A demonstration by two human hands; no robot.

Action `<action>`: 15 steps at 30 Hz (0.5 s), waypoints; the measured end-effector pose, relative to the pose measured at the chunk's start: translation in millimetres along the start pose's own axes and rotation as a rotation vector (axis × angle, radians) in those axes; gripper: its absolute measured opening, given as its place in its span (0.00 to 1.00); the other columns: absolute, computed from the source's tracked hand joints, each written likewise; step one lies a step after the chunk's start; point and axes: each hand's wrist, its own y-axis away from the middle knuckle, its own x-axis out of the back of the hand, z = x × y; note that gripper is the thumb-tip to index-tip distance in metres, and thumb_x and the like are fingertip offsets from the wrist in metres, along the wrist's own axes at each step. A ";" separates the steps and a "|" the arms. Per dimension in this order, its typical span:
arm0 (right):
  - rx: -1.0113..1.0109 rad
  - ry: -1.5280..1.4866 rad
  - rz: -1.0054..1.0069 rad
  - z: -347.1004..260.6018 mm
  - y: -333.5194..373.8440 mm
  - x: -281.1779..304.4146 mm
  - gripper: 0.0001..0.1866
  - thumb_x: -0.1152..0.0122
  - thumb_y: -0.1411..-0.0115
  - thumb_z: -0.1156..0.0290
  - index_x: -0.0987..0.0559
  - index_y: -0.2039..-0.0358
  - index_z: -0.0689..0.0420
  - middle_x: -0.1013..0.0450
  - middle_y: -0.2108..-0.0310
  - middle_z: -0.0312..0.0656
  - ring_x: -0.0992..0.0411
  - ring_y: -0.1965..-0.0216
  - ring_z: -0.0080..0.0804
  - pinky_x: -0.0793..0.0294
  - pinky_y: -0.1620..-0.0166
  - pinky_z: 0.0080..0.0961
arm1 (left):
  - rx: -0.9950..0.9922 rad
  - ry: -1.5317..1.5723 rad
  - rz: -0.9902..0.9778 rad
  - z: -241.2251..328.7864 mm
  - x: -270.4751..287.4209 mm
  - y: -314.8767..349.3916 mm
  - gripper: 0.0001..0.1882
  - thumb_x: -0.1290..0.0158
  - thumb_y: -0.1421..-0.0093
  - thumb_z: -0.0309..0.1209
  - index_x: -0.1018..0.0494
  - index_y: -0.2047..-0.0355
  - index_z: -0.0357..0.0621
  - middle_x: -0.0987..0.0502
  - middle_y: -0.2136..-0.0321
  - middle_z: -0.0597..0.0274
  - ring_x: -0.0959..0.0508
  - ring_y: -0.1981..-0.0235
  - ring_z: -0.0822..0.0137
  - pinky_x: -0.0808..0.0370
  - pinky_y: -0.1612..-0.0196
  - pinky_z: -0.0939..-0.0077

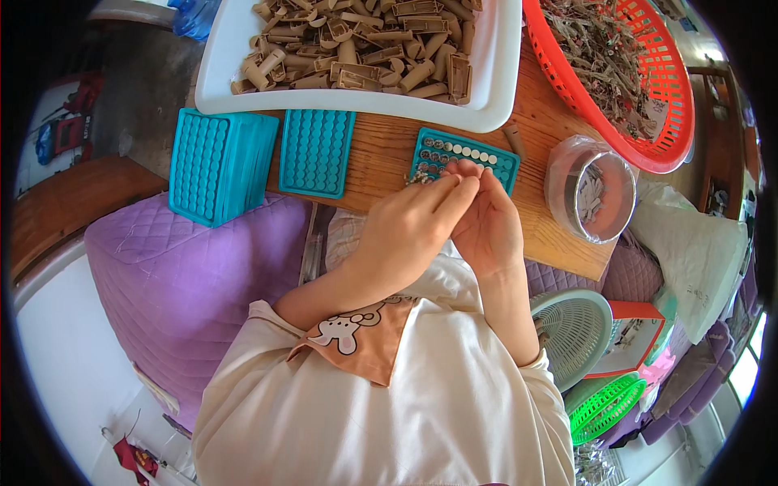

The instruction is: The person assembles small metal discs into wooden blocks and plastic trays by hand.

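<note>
Just beyond the fingertips of both hands lies the teal plastic pegged tray (pixel 486 158), its long axis crosswise, while left hand (pixel 409 227) and right hand (pixel 490 227) pinch together over tiny parts I cannot make out.

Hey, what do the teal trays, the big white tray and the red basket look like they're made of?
Teal trays: probably moulded plastic, matte, with uniform colour and even rows of round sockets. Big white tray: likely plastic too, smooth, slightly glossy, with rounded rim. Red basket: plastic by the look, with bright moulded lattice walls.
</note>
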 end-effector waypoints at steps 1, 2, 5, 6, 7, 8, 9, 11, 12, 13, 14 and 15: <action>0.003 -0.004 0.001 -0.9 -0.8 2.0 0.13 0.61 0.41 0.65 0.32 0.65 0.60 0.32 0.65 0.41 0.34 0.62 0.29 0.32 0.59 0.24 | -0.003 0.000 -0.003 2.4 0.5 -0.9 0.17 0.47 0.57 0.24 0.31 0.64 0.41 0.27 0.71 0.60 0.25 0.74 0.65 0.27 0.75 0.76; 0.005 -0.027 0.010 -1.6 -1.6 4.2 0.13 0.61 0.41 0.66 0.32 0.65 0.61 0.32 0.65 0.41 0.34 0.62 0.29 0.33 0.58 0.25 | -0.024 -0.031 -0.039 5.3 2.3 -2.7 0.17 0.47 0.58 0.24 0.31 0.64 0.42 0.27 0.71 0.61 0.25 0.75 0.65 0.27 0.75 0.77; 0.012 -0.054 0.005 -3.1 -1.8 11.9 0.12 0.61 0.41 0.67 0.32 0.64 0.61 0.32 0.65 0.41 0.34 0.61 0.30 0.34 0.56 0.26 | -0.049 -0.025 -0.080 5.6 -0.4 -3.8 0.18 0.46 0.58 0.24 0.31 0.63 0.42 0.27 0.70 0.61 0.25 0.75 0.66 0.27 0.75 0.77; 0.013 -0.054 -0.010 -4.0 -1.3 13.6 0.12 0.62 0.41 0.68 0.32 0.64 0.62 0.33 0.64 0.41 0.34 0.60 0.30 0.34 0.55 0.26 | -0.049 0.013 -0.082 4.6 -1.4 -4.1 0.17 0.46 0.58 0.24 0.31 0.63 0.43 0.26 0.70 0.60 0.25 0.74 0.65 0.27 0.74 0.77; 0.016 -0.058 -0.009 -5.6 -0.3 15.0 0.12 0.62 0.41 0.68 0.32 0.64 0.62 0.33 0.64 0.41 0.34 0.60 0.30 0.34 0.55 0.26 | -0.052 0.012 -0.085 3.8 -1.3 -5.0 0.17 0.46 0.58 0.24 0.31 0.63 0.43 0.26 0.70 0.60 0.25 0.74 0.65 0.27 0.74 0.77; 0.093 0.042 -0.029 -7.4 1.0 16.5 0.12 0.62 0.41 0.70 0.32 0.63 0.62 0.34 0.63 0.41 0.35 0.58 0.29 0.36 0.54 0.26 | -0.009 0.118 -0.079 2.6 -0.6 -6.0 0.17 0.46 0.57 0.24 0.31 0.63 0.43 0.26 0.70 0.59 0.25 0.74 0.65 0.27 0.74 0.77; 0.169 0.143 -0.048 -9.6 2.1 18.0 0.11 0.61 0.42 0.72 0.32 0.62 0.62 0.34 0.61 0.41 0.36 0.57 0.28 0.37 0.53 0.25 | 0.035 0.224 -0.073 1.4 0.7 -6.7 0.16 0.46 0.56 0.23 0.31 0.63 0.43 0.26 0.70 0.58 0.25 0.73 0.65 0.27 0.74 0.77; 0.268 0.242 0.009 -18.0 4.9 19.5 0.12 0.61 0.42 0.73 0.33 0.60 0.62 0.35 0.59 0.41 0.37 0.56 0.28 0.38 0.52 0.24 | 0.091 0.263 -0.066 -0.9 5.6 -7.0 0.16 0.46 0.56 0.23 0.31 0.63 0.42 0.26 0.69 0.58 0.24 0.73 0.64 0.27 0.73 0.76; 0.365 0.344 0.066 -23.1 6.7 19.3 0.12 0.61 0.43 0.74 0.33 0.59 0.62 0.36 0.58 0.40 0.38 0.55 0.27 0.40 0.51 0.23 | 0.148 0.304 -0.057 -2.5 8.2 -6.8 0.16 0.46 0.55 0.22 0.30 0.63 0.42 0.26 0.69 0.57 0.24 0.72 0.63 0.27 0.73 0.76; 0.369 0.369 0.098 -29.1 8.7 17.7 0.15 0.60 0.43 0.75 0.35 0.54 0.62 0.37 0.57 0.38 0.39 0.55 0.24 0.42 0.50 0.21 | 0.145 0.302 -0.056 -5.0 10.0 -6.7 0.16 0.46 0.55 0.22 0.30 0.63 0.42 0.26 0.69 0.57 0.24 0.72 0.63 0.27 0.73 0.76; 0.371 0.369 0.094 -32.6 10.4 17.3 0.15 0.60 0.43 0.75 0.35 0.54 0.62 0.37 0.57 0.38 0.39 0.55 0.24 0.42 0.50 0.21 | 0.164 0.293 -0.051 -7.8 11.4 -5.7 0.16 0.46 0.55 0.22 0.30 0.63 0.42 0.26 0.69 0.57 0.24 0.71 0.62 0.27 0.72 0.76; 0.371 0.459 0.123 -35.2 12.4 16.8 0.17 0.59 0.43 0.74 0.37 0.53 0.63 0.39 0.54 0.39 0.42 0.51 0.25 0.45 0.49 0.23 | 0.183 0.284 -0.046 -10.7 12.7 -4.5 0.16 0.46 0.55 0.22 0.30 0.63 0.41 0.26 0.68 0.56 0.24 0.71 0.62 0.27 0.71 0.76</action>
